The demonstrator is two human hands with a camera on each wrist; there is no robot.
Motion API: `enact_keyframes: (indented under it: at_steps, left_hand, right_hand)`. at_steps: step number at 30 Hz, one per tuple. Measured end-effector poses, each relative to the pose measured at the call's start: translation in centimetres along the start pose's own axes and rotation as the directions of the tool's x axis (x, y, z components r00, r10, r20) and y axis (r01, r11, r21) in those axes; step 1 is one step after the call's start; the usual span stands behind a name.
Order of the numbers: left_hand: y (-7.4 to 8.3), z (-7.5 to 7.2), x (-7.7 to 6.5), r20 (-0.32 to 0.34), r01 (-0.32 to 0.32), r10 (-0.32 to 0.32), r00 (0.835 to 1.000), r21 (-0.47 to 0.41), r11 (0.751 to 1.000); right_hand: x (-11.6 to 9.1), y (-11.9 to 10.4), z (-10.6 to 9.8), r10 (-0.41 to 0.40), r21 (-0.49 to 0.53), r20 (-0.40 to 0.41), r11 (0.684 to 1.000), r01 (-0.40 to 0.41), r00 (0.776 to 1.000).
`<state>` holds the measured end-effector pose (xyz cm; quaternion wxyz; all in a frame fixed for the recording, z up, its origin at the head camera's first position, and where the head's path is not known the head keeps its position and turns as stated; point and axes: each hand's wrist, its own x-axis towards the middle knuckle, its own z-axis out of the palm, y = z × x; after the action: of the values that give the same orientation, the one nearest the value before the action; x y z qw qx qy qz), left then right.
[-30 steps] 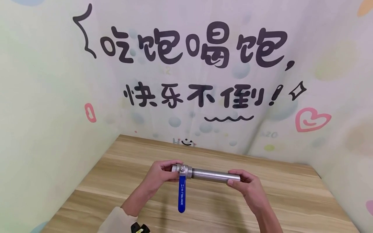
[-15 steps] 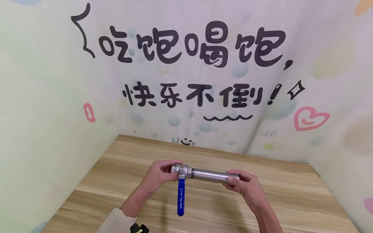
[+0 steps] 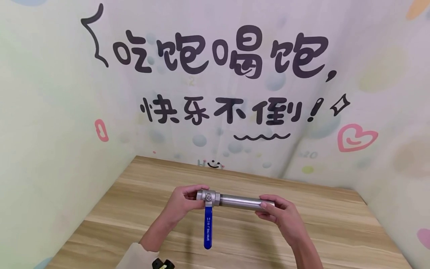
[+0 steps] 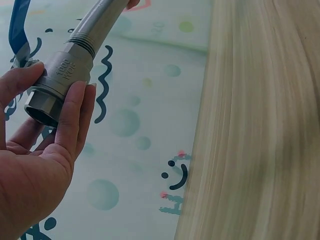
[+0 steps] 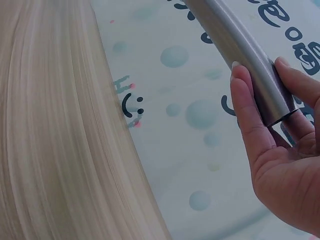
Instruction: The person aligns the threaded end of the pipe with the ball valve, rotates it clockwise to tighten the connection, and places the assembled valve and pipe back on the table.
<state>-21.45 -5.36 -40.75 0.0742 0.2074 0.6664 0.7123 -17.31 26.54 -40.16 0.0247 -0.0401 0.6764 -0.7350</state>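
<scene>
A steel ball valve (image 3: 209,197) with a blue lever handle (image 3: 208,228) is joined to a straight metal pipe (image 3: 240,201). Both are held above the table, roughly level. My left hand (image 3: 181,201) grips the valve body's outer end between thumb and fingers. In the left wrist view, the valve's hexagonal open end (image 4: 44,111) and several pipe threads (image 4: 82,41) by the joint show. The pipe's far end is gripped by my right hand (image 3: 283,213), its thumb on the near side. That pipe end (image 5: 277,107) lies between thumb and fingers in the right wrist view.
Below the hands lies a wood-grain tabletop (image 3: 151,175). A pale printed backdrop (image 3: 215,86) with large dark lettering rises at its back edge, and similar walls stand at left and right.
My right hand has shifted its hold on the pipe, with its lower fingers now showing beneath. The blue lever hangs slightly longer in view than a second ago. The left hand keeps its grip.
</scene>
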Motion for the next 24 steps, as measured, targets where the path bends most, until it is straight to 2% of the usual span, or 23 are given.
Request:
enact_keyframes:
  at_steps: [7, 11, 24]
  left_hand:
    - [-0.05, 0.07, 0.08, -0.012, 0.003, -0.003, 1.0, 0.006, 1.0]
    - [-0.05, -0.03, 0.19, -0.016, 0.009, -0.009, 1.0, 0.002, 1.0]
    - [0.05, -0.12, 0.15, -0.014, 0.024, -0.024, 1.0, 0.005, 1.0]
  right_hand:
    - [-0.3, -0.22, -0.18, -0.064, 0.044, 0.086, 0.997, 0.061, 0.994]
    - [-0.26, -0.27, -0.21, -0.072, 0.051, 0.11, 0.996, 0.067, 0.991]
    - [-0.2, -0.07, -0.24, -0.054, 0.013, 0.093, 0.999, 0.053, 0.994]
